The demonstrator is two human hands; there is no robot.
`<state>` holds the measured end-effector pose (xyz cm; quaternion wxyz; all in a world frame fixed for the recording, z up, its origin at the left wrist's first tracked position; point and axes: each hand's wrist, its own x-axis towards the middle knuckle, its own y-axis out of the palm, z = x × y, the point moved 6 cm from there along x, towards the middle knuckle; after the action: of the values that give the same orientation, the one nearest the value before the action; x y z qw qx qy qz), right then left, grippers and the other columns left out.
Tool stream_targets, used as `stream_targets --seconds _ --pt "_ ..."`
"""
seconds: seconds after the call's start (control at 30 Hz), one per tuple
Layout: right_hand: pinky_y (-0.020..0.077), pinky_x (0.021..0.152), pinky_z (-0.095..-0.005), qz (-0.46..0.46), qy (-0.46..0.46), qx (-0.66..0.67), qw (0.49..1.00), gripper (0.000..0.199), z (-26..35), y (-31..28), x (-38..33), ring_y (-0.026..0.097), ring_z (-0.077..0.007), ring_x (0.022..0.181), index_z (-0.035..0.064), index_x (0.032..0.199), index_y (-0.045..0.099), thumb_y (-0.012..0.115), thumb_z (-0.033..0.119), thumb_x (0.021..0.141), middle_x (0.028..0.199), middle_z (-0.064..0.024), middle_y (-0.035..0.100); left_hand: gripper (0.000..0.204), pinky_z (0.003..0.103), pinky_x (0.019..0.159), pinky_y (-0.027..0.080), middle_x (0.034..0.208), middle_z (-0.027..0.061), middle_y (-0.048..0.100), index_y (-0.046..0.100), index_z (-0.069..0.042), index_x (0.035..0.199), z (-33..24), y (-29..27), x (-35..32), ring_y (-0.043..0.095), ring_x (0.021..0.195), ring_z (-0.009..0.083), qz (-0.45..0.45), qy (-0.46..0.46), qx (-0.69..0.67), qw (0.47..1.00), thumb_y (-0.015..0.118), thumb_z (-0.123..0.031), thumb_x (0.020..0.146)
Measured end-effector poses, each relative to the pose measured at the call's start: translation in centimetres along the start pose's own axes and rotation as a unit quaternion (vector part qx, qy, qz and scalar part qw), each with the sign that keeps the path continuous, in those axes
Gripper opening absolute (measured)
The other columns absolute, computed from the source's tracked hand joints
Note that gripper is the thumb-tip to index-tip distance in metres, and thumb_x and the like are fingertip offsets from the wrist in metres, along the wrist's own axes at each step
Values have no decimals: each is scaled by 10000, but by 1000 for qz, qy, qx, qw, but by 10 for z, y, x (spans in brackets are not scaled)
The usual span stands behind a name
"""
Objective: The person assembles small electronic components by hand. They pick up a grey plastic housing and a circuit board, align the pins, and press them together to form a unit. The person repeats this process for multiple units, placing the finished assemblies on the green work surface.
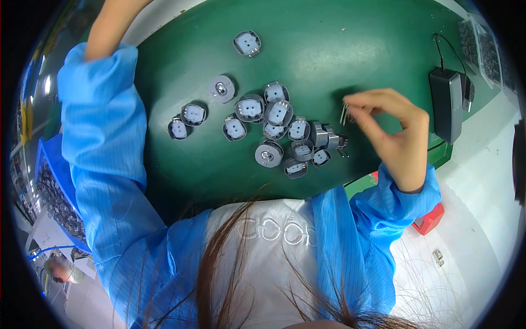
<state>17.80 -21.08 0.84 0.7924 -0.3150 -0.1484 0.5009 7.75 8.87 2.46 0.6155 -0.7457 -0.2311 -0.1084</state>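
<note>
My right hand (410,145) is raised over the right part of the green table, with thumb and forefinger pinched on a few thin metal pins (343,114) that hang from the fingertips. To its left lies a loose heap of round grey plastic parts (278,112), most showing a pale inner face and some with metal prongs. Nearest this hand is a dark piece with several prongs (342,145). My left arm (107,109), in a blue sleeve, reaches to the upper left; the left hand is outside the picture.
A black box-shaped device (448,104) with a cable stands at the right. Behind it is a clear tray (482,52) of small parts. At the left, a blue bin (68,181) holds many dark pieces. A red object (430,219) sits beside my right sleeve.
</note>
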Motion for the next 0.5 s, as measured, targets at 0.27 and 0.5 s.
stream_targets --seconds 0.27,0.5 --pt "552 793 -237 -50 23 215 975 277 -17 4 28 674 -137 829 -9 1200 710 583 -65 960 1032 -76 592 368 322 768 572 1031 105 616 675 -17 1149 -81 21 -29 655 938 250 432 28 -266 862 789 -53 802" --pt "542 829 -261 -36 -2 220 975 237 -1 10 44 667 -168 972 -54 1182 703 638 47 978 1146 -120 666 351 305 807 584 1034 119 619 660 6 1083 -94 24 -14 673 913 238 272 68 -275 920 758 13 745"
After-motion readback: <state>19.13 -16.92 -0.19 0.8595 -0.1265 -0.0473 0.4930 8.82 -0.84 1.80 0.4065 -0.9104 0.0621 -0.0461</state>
